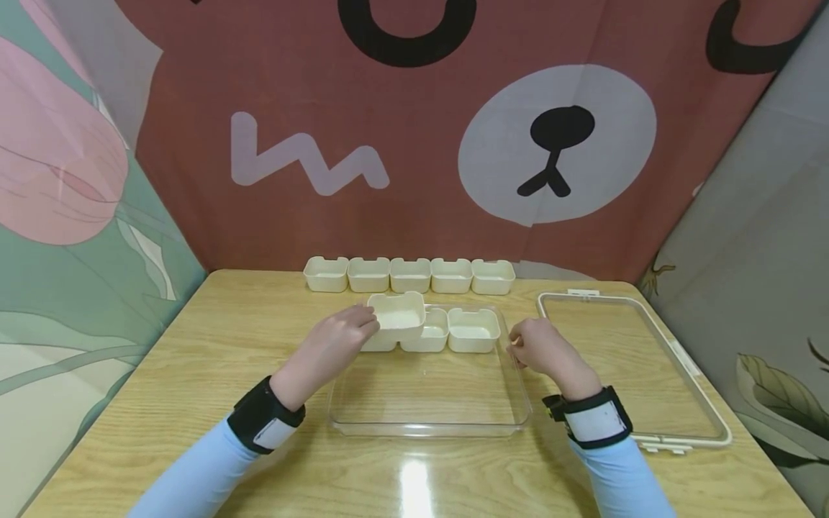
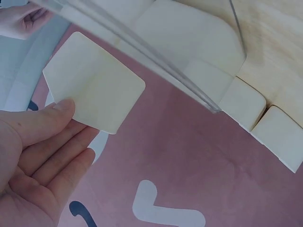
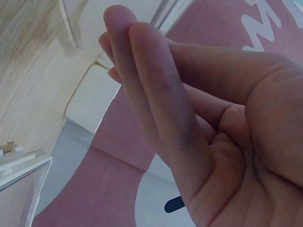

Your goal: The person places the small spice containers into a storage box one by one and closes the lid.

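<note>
My left hand (image 1: 333, 349) pinches a small cream plastic bin (image 1: 398, 315) by its left side, thumb against fingers. It is held above the back part of a clear plastic box (image 1: 427, 430). The left wrist view shows this bin's flat underside (image 2: 94, 85). Cream bins stand along the back of the clear box: one at the right (image 1: 474, 332), one in the middle (image 1: 435, 338), partly covered, and another under the raised bin. My right hand (image 1: 547, 352) is at the box's right wall. In the right wrist view its fingers (image 3: 161, 85) are nearly straight, holding nothing visible.
Several more cream bins (image 1: 411, 277) form a row along the table's back edge, behind the clear box. To the right lies a clear lid with a white frame (image 1: 702, 403) and clips. A printed cloth (image 1: 427, 216) hangs behind the wooden table (image 1: 259, 316).
</note>
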`<state>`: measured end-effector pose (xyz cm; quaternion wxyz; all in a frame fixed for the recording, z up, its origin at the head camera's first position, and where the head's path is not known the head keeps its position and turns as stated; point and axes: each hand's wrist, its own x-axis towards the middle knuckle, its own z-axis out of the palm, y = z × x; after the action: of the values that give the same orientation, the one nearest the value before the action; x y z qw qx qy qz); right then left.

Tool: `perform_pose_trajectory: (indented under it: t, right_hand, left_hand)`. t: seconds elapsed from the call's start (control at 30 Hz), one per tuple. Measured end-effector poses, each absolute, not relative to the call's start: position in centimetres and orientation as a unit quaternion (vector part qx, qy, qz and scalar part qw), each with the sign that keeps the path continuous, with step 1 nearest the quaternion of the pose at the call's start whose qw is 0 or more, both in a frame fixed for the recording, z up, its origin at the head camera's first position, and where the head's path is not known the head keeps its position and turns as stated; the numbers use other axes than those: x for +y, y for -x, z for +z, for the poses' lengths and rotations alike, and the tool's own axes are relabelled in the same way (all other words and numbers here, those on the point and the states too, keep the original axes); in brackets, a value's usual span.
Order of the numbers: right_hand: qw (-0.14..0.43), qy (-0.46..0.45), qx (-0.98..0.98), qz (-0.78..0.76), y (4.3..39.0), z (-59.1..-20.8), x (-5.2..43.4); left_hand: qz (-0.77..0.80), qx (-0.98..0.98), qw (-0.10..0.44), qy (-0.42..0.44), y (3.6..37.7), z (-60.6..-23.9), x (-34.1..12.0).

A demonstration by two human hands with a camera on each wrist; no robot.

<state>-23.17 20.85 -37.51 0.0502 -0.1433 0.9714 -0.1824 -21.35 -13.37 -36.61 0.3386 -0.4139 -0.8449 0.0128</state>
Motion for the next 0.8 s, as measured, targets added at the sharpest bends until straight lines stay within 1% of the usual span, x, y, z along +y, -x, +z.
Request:
perform_pose_trajectory:
  t: [0.53,0.8]
  right_hand:
    - [0.052,0.148,0.972,-0.176,23.2,-37.3,20.8]
    - [0.057,0.146,0.971,-0.182,23.3,-37.4,20.7]
  left_hand:
    - [-0.007,-0.835,0.347,0.427,20.1,-37.5,-14.0]
    - [-0.006,-0.845,0.325,0.424,19.2,-37.6,-14.3]
